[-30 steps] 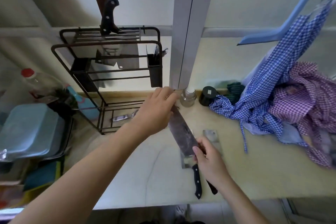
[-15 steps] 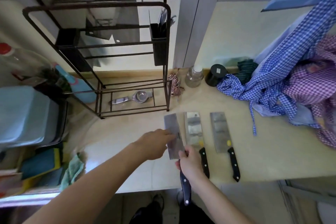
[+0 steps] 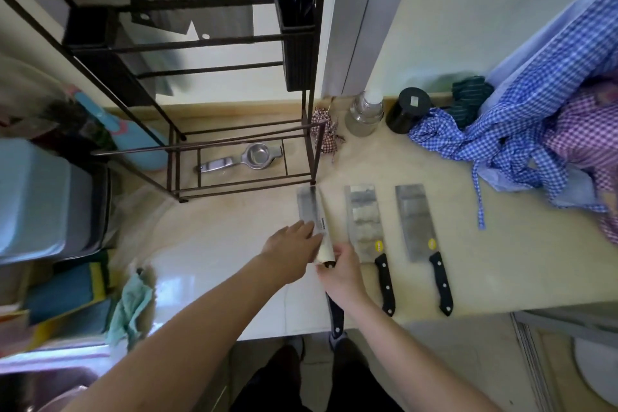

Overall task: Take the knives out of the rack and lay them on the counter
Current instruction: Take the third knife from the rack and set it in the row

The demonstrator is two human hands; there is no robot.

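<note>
A cleaver [image 3: 312,212] with a black handle lies nearly flat on the cream counter [image 3: 214,244], its handle end poking past the front edge. My right hand [image 3: 342,273] grips its handle; my left hand [image 3: 291,252] rests fingers on the blade's left side. Two more cleavers [image 3: 364,222] [image 3: 414,221] with black handles lie side by side to the right. The dark wire rack [image 3: 234,40] stands at the back left; dark knife blades [image 3: 197,7] still hang in its upper part.
A metal strainer [image 3: 244,157] lies on the rack's base. A glass bottle [image 3: 364,114], a black jar [image 3: 408,109] and checked cloths [image 3: 521,130] sit at the back right. Blue bins [image 3: 36,197] and a green rag [image 3: 132,308] are at the left.
The cleaver has come down from mid-air in front of the rack to the counter, left of the other two. My view has tilted down, and both hands lowered with the knife.
</note>
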